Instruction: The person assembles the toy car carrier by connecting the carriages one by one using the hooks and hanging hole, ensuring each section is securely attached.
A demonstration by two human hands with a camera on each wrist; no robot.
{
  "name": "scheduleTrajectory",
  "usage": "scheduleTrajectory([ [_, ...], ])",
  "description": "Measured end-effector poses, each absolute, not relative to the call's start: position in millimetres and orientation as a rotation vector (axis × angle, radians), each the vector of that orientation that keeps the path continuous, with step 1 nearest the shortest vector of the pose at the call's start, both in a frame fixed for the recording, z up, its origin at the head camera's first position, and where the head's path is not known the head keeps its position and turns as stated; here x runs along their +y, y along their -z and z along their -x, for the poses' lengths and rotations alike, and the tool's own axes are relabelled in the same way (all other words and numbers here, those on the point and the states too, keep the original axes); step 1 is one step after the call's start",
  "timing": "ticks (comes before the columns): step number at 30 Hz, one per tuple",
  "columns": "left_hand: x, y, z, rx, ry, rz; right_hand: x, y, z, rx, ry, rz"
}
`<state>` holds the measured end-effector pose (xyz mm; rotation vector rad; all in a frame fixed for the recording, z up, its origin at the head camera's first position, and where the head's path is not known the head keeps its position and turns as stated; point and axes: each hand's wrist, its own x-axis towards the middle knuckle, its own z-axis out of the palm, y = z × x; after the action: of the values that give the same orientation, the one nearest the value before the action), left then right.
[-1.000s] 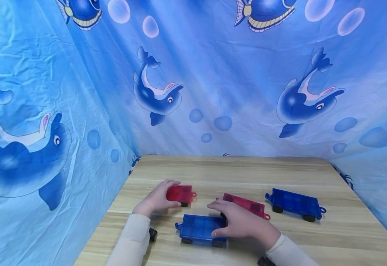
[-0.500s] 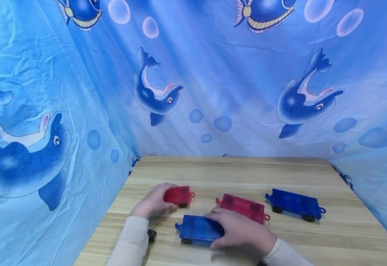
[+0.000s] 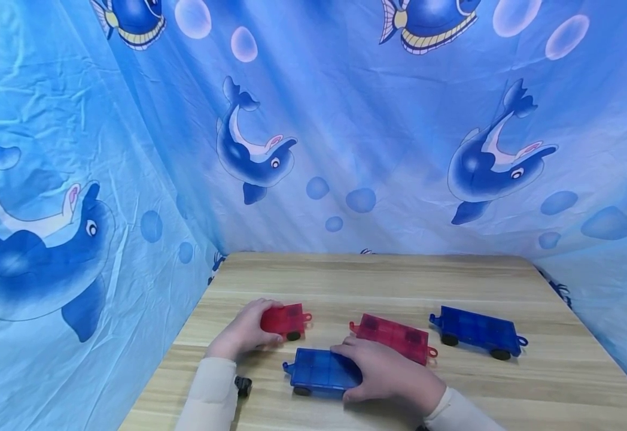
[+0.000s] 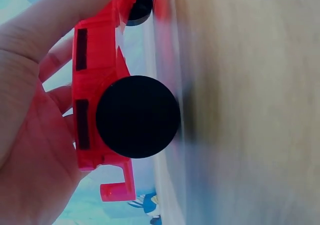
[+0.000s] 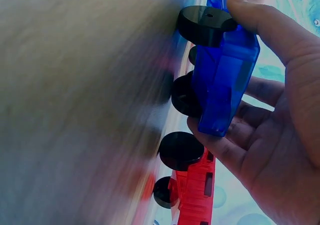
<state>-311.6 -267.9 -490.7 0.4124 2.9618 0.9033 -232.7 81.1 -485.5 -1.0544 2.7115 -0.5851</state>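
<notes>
At the left of the table, my left hand (image 3: 244,330) grips a red toy train car (image 3: 286,321) by its left part. The left wrist view shows the thumb along the side of that red car (image 4: 95,85), with a black wheel (image 4: 138,117) and a hook at its near end. My right hand (image 3: 391,372) holds the right end of a blue toy train car (image 3: 321,370) at the front; its hook points left. In the right wrist view, thumb and fingers clasp the blue car (image 5: 220,80) on either side, and the palm hides part of it in the head view.
Just behind my right hand stands a second red train car (image 3: 391,335), partly covered by the hand. Another blue train car (image 3: 477,329) stands at the right. The wooden table (image 3: 378,278) meets a blue dolphin-print curtain (image 3: 378,149) at the back.
My left hand has drawn the red car slightly left and towards me. The right hand has closed round the end of the front blue car, which has hardly moved.
</notes>
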Motion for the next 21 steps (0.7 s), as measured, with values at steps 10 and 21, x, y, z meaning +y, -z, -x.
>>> scheduleTrajectory([
  [10,-276,494,305,2.999,-1.005,-0.368,76,487,237,2.748,0.596,0.994],
  [21,-287,493,301,2.993,-1.138,-0.393,77,488,244,2.792,0.604,0.908],
])
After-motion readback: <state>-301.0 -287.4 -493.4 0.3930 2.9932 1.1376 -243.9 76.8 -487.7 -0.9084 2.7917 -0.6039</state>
